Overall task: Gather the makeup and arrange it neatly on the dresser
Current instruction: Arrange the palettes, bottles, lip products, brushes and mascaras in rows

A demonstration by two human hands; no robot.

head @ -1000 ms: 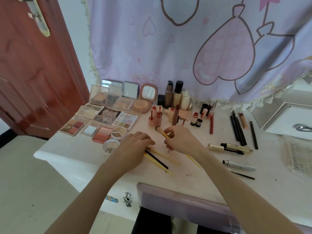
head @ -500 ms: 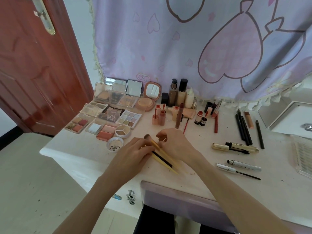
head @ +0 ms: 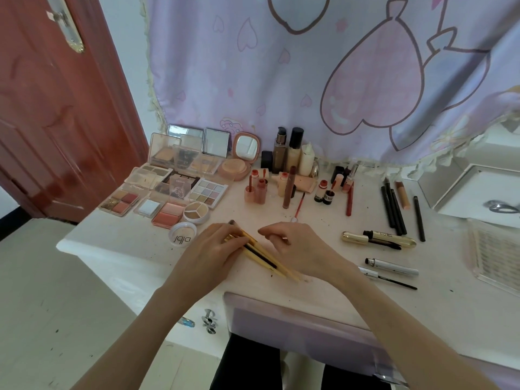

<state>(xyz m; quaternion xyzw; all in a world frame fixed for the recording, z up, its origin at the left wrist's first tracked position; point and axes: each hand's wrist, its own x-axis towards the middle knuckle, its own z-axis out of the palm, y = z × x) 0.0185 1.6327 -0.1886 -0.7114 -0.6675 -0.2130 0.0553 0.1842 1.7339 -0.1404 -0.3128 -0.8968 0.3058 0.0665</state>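
Behind the white tabletop (head: pixel 135 243) hangs a lilac curtain (head: pixel 281 80) printed with hearts, and a red-brown door (head: pixel 56 122) stands at the left. From my remote seat I see my left hand (head: pixel 208 254) lying over the near-centre of the surface, its fingers curled round the upper ends of a bundle of makeup brushes (head: pixel 267 260); that grip is closed on them. The brushes have yellow handles and one dark handle, and they lie side by side on the tabletop, slanting from upper left to lower right. My right hand (head: pixel 298 249) sits just beside them on the right, fingers loosely bent; its fingertips hide whatever they may be pinching, so I cannot tell whether that grip holds anything.

At the back left is a cluster of eyeshadow palettes (head: pixel 208 192) and open compacts, with a round pink compact (head: pixel 239 159) propped open near the curtain. A small round white jar (head: pixel 183 235) stands just left of my left hand. Foundation bottles (head: pixel 292 153) stand upright at the back centre, with lip glosses (head: pixel 256 190) in front of them. Dark pencils (head: pixel 394 209) lie in a row toward the right, a gold mascara tube (head: pixel 377 239) lies nearer me, and a silver tube (head: pixel 391 267) lies below that. A clear tray (head: pixel 495 251) sits at the far right edge.
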